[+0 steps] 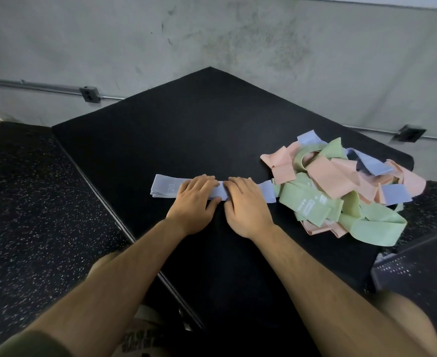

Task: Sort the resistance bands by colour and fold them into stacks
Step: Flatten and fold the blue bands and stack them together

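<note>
A: Blue band (165, 188): it lies flat on the tabletop (186, 119), with its long axis running left to right across you. Its left end is printed "20".

B: Both your grips rest on its middle. The left grip (195, 199) and right grip (245, 202) sit side by side, almost touching. Your fingers are laid flat and press down, with thumbs at the near edge. Neither grip is clamped round the band.

A: So the free lengths run outward from your grips. The left end extends past your left grip onto bare tabletop. The right end extends past your right grip and meets the pile (341, 186). In my judgement a fold brings one end over the middle, and your left grip is nearer the unobstructed end.

B: Count, first under your grips: one blue band. Its left edge shows layers, so I cannot tell whether it is one band doubled or several stacked.

A: Count, in the pile: blue shows at three places, green as at least two bands, and pink as several. The tangle hides the exact numbers. There is one pile, to your right, and its nearest green band (305, 199) lies against the blue band's right end.
</note>
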